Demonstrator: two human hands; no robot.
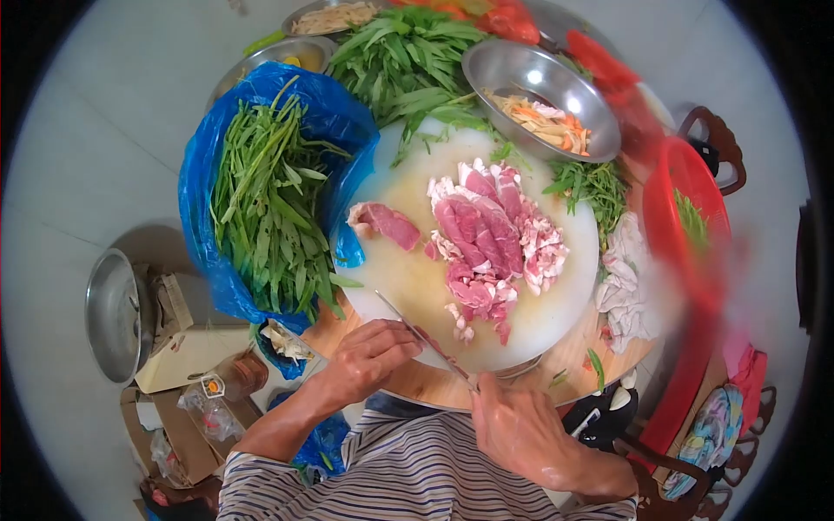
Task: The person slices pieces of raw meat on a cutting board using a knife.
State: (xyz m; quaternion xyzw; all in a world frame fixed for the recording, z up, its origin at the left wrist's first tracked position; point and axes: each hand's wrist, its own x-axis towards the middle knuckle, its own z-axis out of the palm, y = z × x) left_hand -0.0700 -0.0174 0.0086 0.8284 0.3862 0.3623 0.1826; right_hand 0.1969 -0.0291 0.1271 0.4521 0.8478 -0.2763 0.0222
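Observation:
A round white cutting board (395, 286) carries a pile of sliced pink meat (478, 230) and, left of it, a separate meat piece (388, 224). Across the board's near edge lies a thin knife (426, 337), its blade slanting up to the left. My right hand (521, 425) is closed around the knife's handle. My left hand (373, 356) is at the blade's left side, near the board's front edge, with its fingers bent together; whether they touch the blade or hold anything is hidden.
Left stands a blue bag (198, 187) of leafy greens (261, 208). Behind the board are more greens (400, 56) and a metal bowl (556, 74) with shredded vegetables. To the right are a crumpled cloth (624, 286) and a red basket (695, 187). Cardboard boxes (178, 425) sit lower left.

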